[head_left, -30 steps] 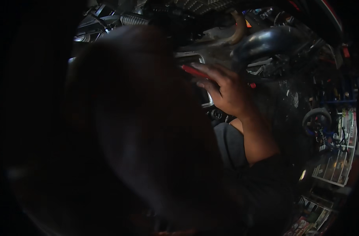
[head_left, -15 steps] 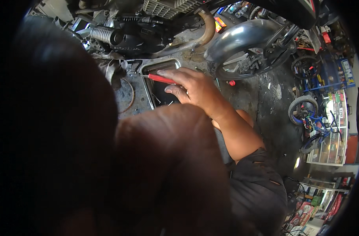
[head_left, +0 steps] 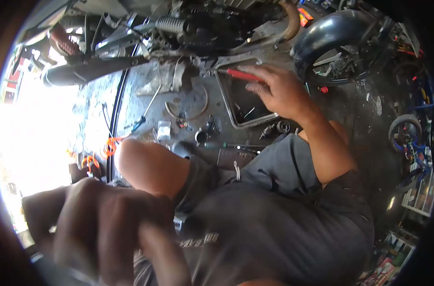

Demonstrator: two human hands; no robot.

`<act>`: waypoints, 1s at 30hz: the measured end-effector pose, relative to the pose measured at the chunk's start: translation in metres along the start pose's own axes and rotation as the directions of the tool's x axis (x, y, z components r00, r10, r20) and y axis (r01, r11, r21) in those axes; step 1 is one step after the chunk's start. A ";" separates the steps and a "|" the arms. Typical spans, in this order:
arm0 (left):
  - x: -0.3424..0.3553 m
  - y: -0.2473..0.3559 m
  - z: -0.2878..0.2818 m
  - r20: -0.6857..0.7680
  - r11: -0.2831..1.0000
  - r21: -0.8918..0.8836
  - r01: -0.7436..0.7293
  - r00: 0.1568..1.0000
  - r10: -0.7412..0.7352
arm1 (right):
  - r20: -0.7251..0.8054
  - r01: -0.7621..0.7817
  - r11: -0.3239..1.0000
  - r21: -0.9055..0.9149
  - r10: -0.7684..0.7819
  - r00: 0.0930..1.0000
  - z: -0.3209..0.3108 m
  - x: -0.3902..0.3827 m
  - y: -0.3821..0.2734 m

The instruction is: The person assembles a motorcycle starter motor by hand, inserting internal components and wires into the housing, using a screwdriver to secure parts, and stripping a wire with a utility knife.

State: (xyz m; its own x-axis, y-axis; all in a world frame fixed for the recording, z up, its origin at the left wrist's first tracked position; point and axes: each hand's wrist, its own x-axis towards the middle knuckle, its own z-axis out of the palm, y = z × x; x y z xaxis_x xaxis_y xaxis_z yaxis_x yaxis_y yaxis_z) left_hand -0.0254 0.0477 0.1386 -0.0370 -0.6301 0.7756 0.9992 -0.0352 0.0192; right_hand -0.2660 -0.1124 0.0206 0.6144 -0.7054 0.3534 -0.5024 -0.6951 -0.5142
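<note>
My right hand [head_left: 279, 90] reaches forward over a shallow metal tray [head_left: 235, 123] on the oily floor and is closed on a red-handled tool [head_left: 240, 75], whose tip points left past the tray's far rim. A few small parts lie inside the tray. My left hand [head_left: 102, 229] is very close to the camera at the lower left, dark and blurred, fingers hanging down; whether it holds anything is unclear. My bare knee [head_left: 145, 167] and grey shorts fill the middle.
A motorcycle's engine and frame [head_left: 202, 24] stand across the top, with a black fender [head_left: 331, 33] at the upper right. Loose tools, a screwdriver [head_left: 145, 114], small parts and an orange wire [head_left: 109, 145] lie on the floor. Shelves and a small wheel [head_left: 402, 133] are at the right.
My left hand, which covered most of the view, has dropped to the lower left, uncovering the floor. My right hand stays over the tray with the red tool.
</note>
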 end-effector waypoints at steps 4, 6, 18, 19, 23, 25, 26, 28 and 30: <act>0.022 0.006 0.001 0.100 0.963 -0.094 0.253 0.965 -0.244 | 0.017 0.003 0.999 0.035 -0.004 1.000 0.002 -0.002 0.006; 0.024 0.003 0.004 0.109 0.957 -0.097 0.272 0.959 -0.261 | -0.005 0.015 1.000 0.025 -0.015 1.000 0.001 -0.002 0.002; 0.011 0.006 0.005 0.124 0.971 -0.044 0.236 0.965 -0.229 | -0.002 0.041 0.999 -0.015 -0.041 0.999 0.003 0.002 0.004; 0.012 0.005 0.004 0.124 0.971 -0.042 0.237 0.965 -0.230 | -0.005 0.039 0.999 -0.018 -0.040 0.999 0.003 0.003 0.003; 0.012 0.007 0.001 0.126 0.972 -0.048 0.232 0.966 -0.224 | 0.009 0.022 1.000 -0.004 -0.022 1.000 0.001 0.002 0.003; 0.013 0.002 -0.001 0.125 0.970 -0.044 0.238 0.965 -0.231 | 0.011 0.017 1.000 0.018 -0.017 1.000 -0.001 0.001 0.004; 0.014 0.001 0.000 0.123 0.970 -0.032 0.240 0.964 -0.234 | 0.028 0.015 1.000 0.015 -0.015 1.000 -0.002 0.001 0.005; 0.011 0.004 -0.003 0.115 0.974 -0.021 0.227 0.968 -0.223 | 0.042 0.011 1.000 0.007 -0.011 0.999 -0.002 0.001 0.006; 0.008 0.005 -0.003 0.104 0.975 -0.005 0.221 0.970 -0.220 | 0.059 -0.025 1.000 -0.009 0.026 0.998 -0.002 0.001 0.005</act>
State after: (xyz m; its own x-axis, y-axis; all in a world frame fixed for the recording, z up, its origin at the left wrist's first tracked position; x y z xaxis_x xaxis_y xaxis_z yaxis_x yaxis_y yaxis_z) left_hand -0.0205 0.0401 0.1427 -0.2539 -0.5226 0.8139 0.9661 -0.1779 0.1871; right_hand -0.2693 -0.1169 0.0200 0.6359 -0.7138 0.2937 -0.5230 -0.6783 -0.5161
